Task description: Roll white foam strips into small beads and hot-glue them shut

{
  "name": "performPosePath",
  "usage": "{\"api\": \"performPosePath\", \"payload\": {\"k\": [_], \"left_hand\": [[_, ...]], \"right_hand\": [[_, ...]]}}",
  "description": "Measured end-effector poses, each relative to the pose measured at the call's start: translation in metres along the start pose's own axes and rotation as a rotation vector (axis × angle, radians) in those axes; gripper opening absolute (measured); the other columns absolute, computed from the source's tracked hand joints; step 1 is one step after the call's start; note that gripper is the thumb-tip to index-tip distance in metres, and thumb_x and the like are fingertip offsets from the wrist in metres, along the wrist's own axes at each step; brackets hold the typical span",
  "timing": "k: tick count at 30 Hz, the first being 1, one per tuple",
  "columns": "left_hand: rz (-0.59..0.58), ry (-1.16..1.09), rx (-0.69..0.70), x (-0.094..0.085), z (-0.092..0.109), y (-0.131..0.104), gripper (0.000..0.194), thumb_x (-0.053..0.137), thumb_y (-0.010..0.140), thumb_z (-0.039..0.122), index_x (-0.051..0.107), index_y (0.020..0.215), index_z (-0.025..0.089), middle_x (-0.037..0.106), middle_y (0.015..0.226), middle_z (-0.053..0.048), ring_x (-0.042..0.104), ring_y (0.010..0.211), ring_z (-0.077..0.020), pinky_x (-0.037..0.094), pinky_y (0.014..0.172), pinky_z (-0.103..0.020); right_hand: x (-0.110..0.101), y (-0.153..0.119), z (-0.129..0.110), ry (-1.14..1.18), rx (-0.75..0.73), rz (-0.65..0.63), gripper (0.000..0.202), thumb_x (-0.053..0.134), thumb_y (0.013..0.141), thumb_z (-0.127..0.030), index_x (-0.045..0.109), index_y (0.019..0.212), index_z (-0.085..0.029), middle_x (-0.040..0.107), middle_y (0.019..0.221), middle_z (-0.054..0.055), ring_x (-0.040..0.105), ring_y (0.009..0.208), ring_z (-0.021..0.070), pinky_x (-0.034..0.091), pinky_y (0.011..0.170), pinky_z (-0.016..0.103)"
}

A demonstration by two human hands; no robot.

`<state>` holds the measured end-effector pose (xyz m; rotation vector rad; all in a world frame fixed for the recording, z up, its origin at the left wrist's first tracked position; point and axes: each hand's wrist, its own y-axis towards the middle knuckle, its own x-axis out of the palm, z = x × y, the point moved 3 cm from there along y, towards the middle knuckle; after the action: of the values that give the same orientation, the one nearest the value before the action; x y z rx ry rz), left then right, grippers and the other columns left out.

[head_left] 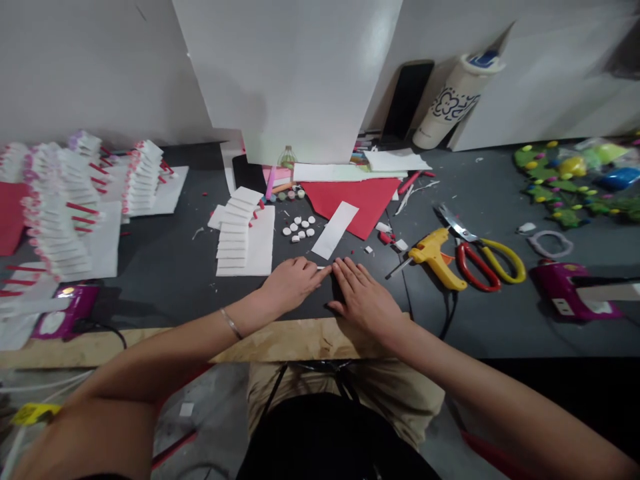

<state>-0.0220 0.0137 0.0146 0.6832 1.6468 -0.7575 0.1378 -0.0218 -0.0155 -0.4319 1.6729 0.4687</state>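
Note:
My left hand (293, 285) rests on the dark table with its fingers bent together over a thin white strip (321, 268), of which only a sliver shows. The strip's kind and the grip on it are partly hidden. Beside it, my right hand (367, 298) lies flat, fingers stretched out, the fingertips meeting the left index finger. Just beyond both hands is a white paper rectangle (335, 231), lying partly over a red sheet (363, 207). Several small white discs (299, 229) sit to its left. Farther left, overlapping white pieces form a curved stair shape (235, 233) on a white board (261, 241).
At right lie a yellow glue gun (435, 257) and scissors (483, 250) with red and yellow handles. Finished-looking white stair models (65, 207) crowd the left. A tumbler (453, 100) and a phone (407, 100) stand at the back. Purple boxes (570, 290) flank the workspace.

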Motion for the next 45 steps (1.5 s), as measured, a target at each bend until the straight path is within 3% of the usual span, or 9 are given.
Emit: {"api": "performPosePath", "payload": {"k": [6,11,16,22,25,30,34,38,45], "left_hand": [[0.187,0.05,0.047,0.007,-0.012,-0.02,0.037,0.04,0.099,0.011,0.055,0.133,0.009,0.068,0.098,-0.012,0.059,0.085,-0.0216,0.043,0.063,-0.032],[0.273,-0.036,0.02,0.016,-0.021,-0.027,0.028,0.042,0.1,0.018,0.065,0.114,0.008,0.068,0.093,-0.011,0.059,0.087,-0.0219,0.048,0.067,-0.032],[0.243,-0.439,-0.187,0.015,-0.042,-0.015,0.014,0.054,0.094,0.016,0.067,0.091,0.015,0.066,0.091,-0.008,0.059,0.089,-0.0198,0.049,0.077,-0.031],[-0.008,-0.718,-0.338,0.005,-0.057,-0.001,0.007,0.06,0.085,0.014,0.062,0.08,0.017,0.062,0.08,-0.003,0.058,0.076,-0.0175,0.043,0.07,-0.029],[-0.085,-0.692,-0.353,-0.001,-0.059,0.004,0.006,0.06,0.084,0.013,0.06,0.079,0.017,0.061,0.08,-0.003,0.056,0.075,-0.0175,0.041,0.069,-0.029],[-0.114,-0.612,-0.284,-0.003,-0.052,0.004,0.009,0.053,0.087,0.01,0.057,0.081,0.015,0.062,0.087,-0.008,0.057,0.083,-0.0198,0.042,0.074,-0.03],[-0.042,-0.42,-0.266,-0.003,-0.041,-0.003,0.016,0.044,0.089,0.004,0.057,0.087,0.014,0.062,0.089,-0.01,0.055,0.082,-0.0209,0.042,0.072,-0.032],[0.08,-0.277,-0.272,0.0,-0.039,-0.009,0.025,0.037,0.089,0.002,0.059,0.091,0.013,0.061,0.081,-0.011,0.053,0.076,-0.0221,0.04,0.068,-0.035],[0.189,-0.391,-0.243,0.008,-0.051,-0.017,0.023,0.043,0.092,0.012,0.062,0.08,0.015,0.062,0.078,-0.01,0.055,0.072,-0.0216,0.04,0.067,-0.036]], "right_hand": [[0.004,-0.005,0.004,0.039,0.032,-0.026,0.071,0.048,0.096,-0.048,0.039,0.149,-0.003,0.039,0.155,0.022,0.036,0.145,0.0347,0.032,0.118,0.052],[0.001,-0.004,0.001,0.019,0.03,0.004,0.066,0.05,0.096,-0.045,0.044,0.146,-0.003,0.044,0.152,0.022,0.04,0.143,0.0352,0.033,0.117,0.052],[-0.013,0.003,0.005,-0.005,0.024,0.104,0.043,0.048,0.099,-0.03,0.06,0.132,-0.006,0.06,0.136,0.021,0.053,0.126,0.0317,0.044,0.103,0.044],[-0.014,0.02,0.024,0.126,0.019,0.173,0.026,0.048,0.098,-0.02,0.074,0.1,-0.017,0.068,0.088,0.011,0.057,0.085,0.0232,0.048,0.08,0.034],[-0.012,0.025,0.034,0.235,0.072,0.168,0.02,0.054,0.095,-0.018,0.071,0.085,-0.019,0.064,0.08,0.008,0.056,0.08,0.0211,0.045,0.074,0.031],[-0.015,0.033,0.043,0.332,0.17,0.016,0.006,0.062,0.088,-0.016,0.065,0.084,-0.018,0.064,0.083,0.006,0.057,0.08,0.0196,0.042,0.072,0.029],[-0.022,0.039,0.042,0.285,0.167,-0.099,0.002,0.063,0.088,-0.017,0.065,0.086,-0.017,0.063,0.086,0.007,0.057,0.08,0.0191,0.041,0.073,0.029],[-0.025,0.04,0.041,0.278,0.161,-0.104,0.005,0.06,0.089,-0.016,0.064,0.092,-0.017,0.065,0.087,0.007,0.058,0.078,0.0191,0.041,0.07,0.028],[-0.02,0.038,0.041,0.292,0.06,-0.024,0.01,0.055,0.087,-0.012,0.063,0.084,-0.017,0.064,0.087,0.009,0.059,0.082,0.0207,0.044,0.076,0.032]]}}
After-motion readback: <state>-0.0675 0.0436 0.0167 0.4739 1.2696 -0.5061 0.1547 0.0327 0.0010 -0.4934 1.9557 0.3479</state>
